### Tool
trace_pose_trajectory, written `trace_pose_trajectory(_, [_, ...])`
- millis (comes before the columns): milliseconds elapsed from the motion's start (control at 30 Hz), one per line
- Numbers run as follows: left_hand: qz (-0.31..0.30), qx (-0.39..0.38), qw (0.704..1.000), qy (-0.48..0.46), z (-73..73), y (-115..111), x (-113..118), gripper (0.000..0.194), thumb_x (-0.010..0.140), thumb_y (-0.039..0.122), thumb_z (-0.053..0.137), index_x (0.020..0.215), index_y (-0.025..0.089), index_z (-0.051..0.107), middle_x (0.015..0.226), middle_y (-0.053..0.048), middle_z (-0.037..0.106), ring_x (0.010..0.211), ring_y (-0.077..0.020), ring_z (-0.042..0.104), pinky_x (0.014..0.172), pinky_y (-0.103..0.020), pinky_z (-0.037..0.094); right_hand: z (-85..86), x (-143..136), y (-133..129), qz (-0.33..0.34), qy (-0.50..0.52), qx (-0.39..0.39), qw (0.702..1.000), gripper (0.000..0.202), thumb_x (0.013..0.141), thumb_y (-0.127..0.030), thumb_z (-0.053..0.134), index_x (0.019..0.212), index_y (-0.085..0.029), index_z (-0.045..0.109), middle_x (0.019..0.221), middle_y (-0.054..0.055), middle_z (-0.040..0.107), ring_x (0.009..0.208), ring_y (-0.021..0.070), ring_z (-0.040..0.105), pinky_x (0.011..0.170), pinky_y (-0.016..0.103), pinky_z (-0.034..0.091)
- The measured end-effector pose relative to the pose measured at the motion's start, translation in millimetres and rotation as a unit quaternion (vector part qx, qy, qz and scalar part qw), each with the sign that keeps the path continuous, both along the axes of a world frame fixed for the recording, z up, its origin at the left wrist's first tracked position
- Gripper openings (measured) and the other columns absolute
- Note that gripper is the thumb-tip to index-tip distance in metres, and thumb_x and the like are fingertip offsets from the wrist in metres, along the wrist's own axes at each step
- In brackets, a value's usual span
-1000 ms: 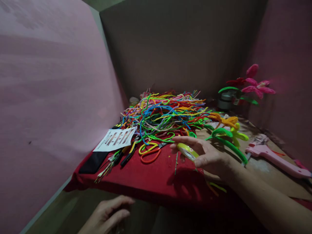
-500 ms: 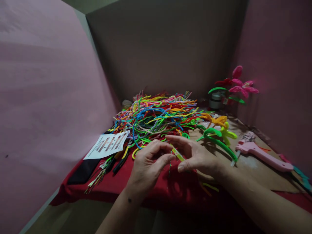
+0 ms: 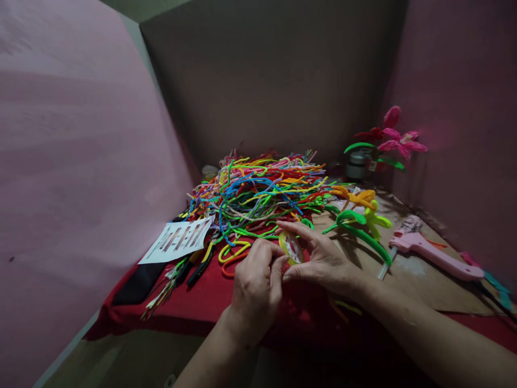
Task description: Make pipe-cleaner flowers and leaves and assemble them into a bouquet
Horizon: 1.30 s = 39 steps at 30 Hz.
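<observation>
Right hand (image 3: pixel 319 261): grasps a yellow tape roll (image 3: pixel 293 248) between thumb and fingers, above the front of the red cloth (image 3: pixel 194 307). Left hand (image 3: pixel 260 269): closed, thumb and fingertips at the near edge of the tape roll; pinched item, if any, hidden by the fingers. Both forearms: cut off by the frame.

Behind left hand: scissors (image 3: pixel 230 264) with yellow and orange handles, blades hidden. Farther left: pliers (image 3: pixel 202 264), jaws hard to make out, and a sheet of paper (image 3: pixel 177 240), print too small to read, partly covering a black phone (image 3: pixel 139 283).

Beyond: tangled pile of pipe cleaners (image 3: pixel 262 188). On the right, over brown board (image 3: pixel 432 291): pink glue gun (image 3: pixel 438 253), cord running out of frame, beside green pipe-cleaner leaves (image 3: pixel 367 240).
</observation>
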<state>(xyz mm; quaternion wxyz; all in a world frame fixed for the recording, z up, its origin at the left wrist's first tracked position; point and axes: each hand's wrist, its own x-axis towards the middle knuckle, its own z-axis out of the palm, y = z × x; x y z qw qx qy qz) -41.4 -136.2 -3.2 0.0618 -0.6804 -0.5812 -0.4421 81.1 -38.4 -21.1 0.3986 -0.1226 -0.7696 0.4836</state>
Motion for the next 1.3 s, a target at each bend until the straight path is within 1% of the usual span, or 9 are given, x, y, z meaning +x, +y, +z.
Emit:
trace_pose_trajectory(167, [0.037, 0.063, 0.995, 0.064, -7.1, 0, 1, 0.008, 0.081, 0.009, 0.044, 0.079, 0.017, 0.046, 0.077, -0.005, 0.051, 0.071, -0.0141, 0.052, 0.060, -0.024, 0.042, 5.3, -1, -4, 0.017, 0.013, 0.004, 1.000, 0.060, 0.059, -0.033, 0.077, 0.115, -0.027, 0.057, 0.107, 0.004, 0.054, 0.102, 0.0198, 0.050, 0.091, 0.035, 0.038])
trace_pose_trajectory(433, [0.063, 0.093, 0.992, 0.060, -7.9, 9, -7, 0.011, 0.081, 0.008, 0.042, 0.082, 0.019, 0.042, 0.074, -0.002, 0.050, 0.065, -0.0123, 0.053, 0.057, -0.023, 0.044, -0.1, 0, 0, 0.107, -0.062, -0.157, 0.980, 0.060, 0.052, -0.034, 0.080, 0.107, -0.022, 0.058, 0.098, 0.002, 0.056, 0.092, 0.0188, 0.052, 0.080, 0.032, 0.041])
trace_pose_trajectory(533, [0.050, 0.098, 0.993, 0.037, -3.1, 8, -10, 0.012, 0.081, 0.007, 0.042, 0.080, 0.019, 0.040, 0.074, -0.001, 0.048, 0.064, -0.0109, 0.051, 0.059, -0.023, 0.044, 2.0, 1, -3, 0.135, -0.055, -0.212, 0.966, 0.058, 0.060, -0.037, 0.075, 0.112, -0.023, 0.054, 0.081, -0.001, 0.056, 0.072, 0.0129, 0.053, 0.064, 0.025, 0.042])
trace_pose_trajectory(667, [0.049, 0.106, 0.993, 0.011, 5.8, 4, -12, 0.012, 0.082, 0.008, 0.042, 0.079, 0.019, 0.040, 0.073, 0.000, 0.046, 0.063, -0.0099, 0.050, 0.059, -0.023, 0.044, 6.9, 1, -4, 0.114, -0.147, -0.185, 0.965, 0.040, 0.075, -0.047, 0.058, 0.104, -0.019, 0.061, 0.055, -0.005, 0.048, 0.048, 0.0080, 0.043, 0.047, 0.021, 0.034])
trace_pose_trajectory(767, [0.066, 0.098, 0.992, 0.040, 10.7, 5, -14, 0.010, 0.082, 0.009, 0.043, 0.080, 0.019, 0.041, 0.072, 0.000, 0.049, 0.063, -0.0107, 0.051, 0.058, -0.023, 0.043, 7.2, 0, -2, 0.091, -0.149, -0.162, 0.971, 0.033, 0.075, -0.045, 0.058, 0.086, -0.016, 0.066, 0.060, -0.002, 0.052, 0.054, 0.0087, 0.045, 0.051, 0.022, 0.034])
trace_pose_trajectory(900, [0.090, 0.092, 0.987, 0.091, 14.8, 16, -15, 0.009, 0.081, 0.010, 0.043, 0.082, 0.019, 0.042, 0.072, -0.001, 0.051, 0.062, -0.0115, 0.053, 0.056, -0.022, 0.043, 3.7, -1, 1, 0.104, -0.094, -0.193, 0.971, 0.034, 0.075, -0.041, 0.059, 0.101, -0.019, 0.064, 0.072, 0.000, 0.058, 0.066, 0.0116, 0.050, 0.061, 0.024, 0.039])
trace_pose_trajectory(1033, [0.082, 0.087, 0.984, 0.130, 20.5, 30, -16, 0.010, 0.080, 0.009, 0.040, 0.079, 0.019, 0.041, 0.073, -0.002, 0.052, 0.063, -0.0130, 0.053, 0.056, -0.024, 0.042, 4.1, 2, 2, 0.111, -0.080, -0.160, 0.978, 0.030, 0.069, -0.039, 0.067, 0.091, -0.019, 0.067, 0.082, 0.001, 0.058, 0.071, 0.0119, 0.048, 0.063, 0.024, 0.037])
trace_pose_trajectory(1200, [0.069, 0.031, 0.993, 0.085, 26.9, 44, -19, 0.007, 0.081, 0.013, 0.042, 0.078, 0.019, 0.043, 0.069, 0.000, 0.052, 0.061, -0.0129, 0.053, 0.056, -0.024, 0.041, 7.7, 5, 8, 0.115, -0.129, -0.178, 0.969, 0.054, 0.066, -0.037, 0.070, 0.116, -0.023, 0.056, 0.063, -0.005, 0.045, 0.056, 0.0077, 0.037, 0.052, 0.021, 0.030])
trace_pose_trajectory(1300, [0.029, -0.006, 0.999, 0.041, 26.9, 51, -20, 0.006, 0.080, 0.014, 0.043, 0.078, 0.019, 0.044, 0.068, 0.001, 0.053, 0.059, -0.0118, 0.053, 0.056, -0.023, 0.041, 5.8, 5, 14, 0.119, -0.141, -0.194, 0.964, 0.055, 0.065, -0.036, 0.071, 0.116, -0.021, 0.057, 0.072, -0.002, 0.055, 0.065, 0.0109, 0.047, 0.060, 0.024, 0.037])
